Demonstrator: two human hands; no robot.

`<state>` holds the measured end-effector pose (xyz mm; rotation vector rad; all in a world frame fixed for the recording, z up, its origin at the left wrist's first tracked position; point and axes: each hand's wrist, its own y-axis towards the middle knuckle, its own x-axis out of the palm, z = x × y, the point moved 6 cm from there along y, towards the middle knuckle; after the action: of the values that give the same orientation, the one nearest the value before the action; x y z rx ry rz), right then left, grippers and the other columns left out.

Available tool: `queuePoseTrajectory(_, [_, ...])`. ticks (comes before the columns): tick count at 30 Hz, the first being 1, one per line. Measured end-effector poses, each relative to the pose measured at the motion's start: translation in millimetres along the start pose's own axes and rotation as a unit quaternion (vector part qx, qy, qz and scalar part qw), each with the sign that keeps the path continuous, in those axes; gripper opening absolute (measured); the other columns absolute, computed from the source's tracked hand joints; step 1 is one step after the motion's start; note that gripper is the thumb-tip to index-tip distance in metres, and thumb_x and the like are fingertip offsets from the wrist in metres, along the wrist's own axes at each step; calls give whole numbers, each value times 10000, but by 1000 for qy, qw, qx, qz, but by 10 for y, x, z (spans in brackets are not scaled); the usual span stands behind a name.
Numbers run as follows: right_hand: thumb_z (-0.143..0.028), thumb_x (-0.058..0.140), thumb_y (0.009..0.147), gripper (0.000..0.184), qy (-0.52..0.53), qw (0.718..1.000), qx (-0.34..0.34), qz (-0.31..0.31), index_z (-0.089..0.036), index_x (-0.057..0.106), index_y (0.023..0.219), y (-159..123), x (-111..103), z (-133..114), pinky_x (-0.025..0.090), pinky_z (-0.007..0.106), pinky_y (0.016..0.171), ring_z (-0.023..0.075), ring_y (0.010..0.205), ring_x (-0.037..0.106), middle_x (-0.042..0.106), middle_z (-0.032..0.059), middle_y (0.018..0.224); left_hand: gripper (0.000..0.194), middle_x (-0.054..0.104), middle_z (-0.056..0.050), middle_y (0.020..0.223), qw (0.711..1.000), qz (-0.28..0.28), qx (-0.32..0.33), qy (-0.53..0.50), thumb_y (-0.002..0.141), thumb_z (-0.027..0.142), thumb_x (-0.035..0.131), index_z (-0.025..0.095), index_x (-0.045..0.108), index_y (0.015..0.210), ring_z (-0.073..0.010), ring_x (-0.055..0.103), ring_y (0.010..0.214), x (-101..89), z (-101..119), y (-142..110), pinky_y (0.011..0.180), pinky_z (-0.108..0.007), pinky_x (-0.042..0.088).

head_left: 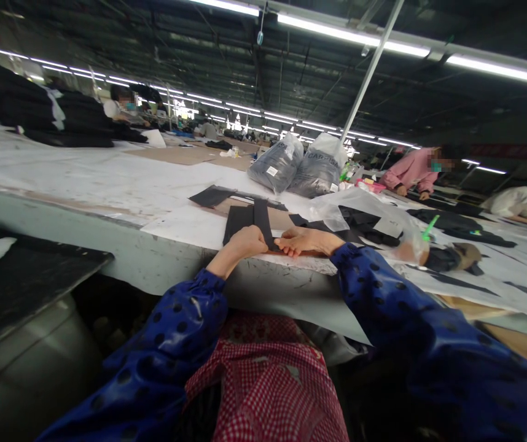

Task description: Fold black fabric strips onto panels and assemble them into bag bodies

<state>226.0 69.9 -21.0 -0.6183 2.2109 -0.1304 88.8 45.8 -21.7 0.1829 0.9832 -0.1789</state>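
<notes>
At the near edge of the white-covered table, a black fabric strip runs away from me. My left hand is closed, its fingers pinching the near end of the strip from the left. From the right, my right hand closes its fingertips on the same end. Under and left of the strip lies a wider black fabric piece. Brown card shows behind my right hand, and another black piece lies further off. My fingers hide the pinched end itself.
Two filled plastic bags stand behind the fabric. To the right lie clear plastic with dark cloth and a green-handled tool. A dark cloth pile is at the far left. Co-workers, one in a pink top, lean over the table's right side.
</notes>
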Motion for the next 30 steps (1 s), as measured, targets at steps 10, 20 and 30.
queuePoseTrajectory(10, [-466, 780, 720, 350, -42, 998, -49, -13, -182, 583, 663, -76, -26, -7, 435, 242, 518, 116, 552, 512, 574, 5, 602, 197, 729, -79, 811, 997, 68, 36, 0, 786, 220, 545, 164, 734, 778, -217, 658, 792, 53, -30, -162, 714, -290, 450])
queuePoseTrajectory(20, [-279, 750, 728, 213, 139, 985, -100, 11, -160, 610, 836, -139, -57, 187, 476, 206, 568, 87, 583, 534, 593, -13, 697, 170, 730, -97, 759, 1000, 19, -7, 0, 676, 157, 593, 150, 754, 733, -233, 670, 754, 4, 22, -61, 653, -284, 451])
queuePoseTrajectory(30, [-211, 715, 741, 118, 81, 984, -125, 100, -163, 616, 782, -123, 43, -42, 432, 228, 557, 105, 592, 525, 596, -11, 694, 135, 675, -85, 668, 1000, -7, 0, 2, 680, 232, 618, 149, 723, 666, -222, 628, 669, 25, -8, 6, 577, -290, 393])
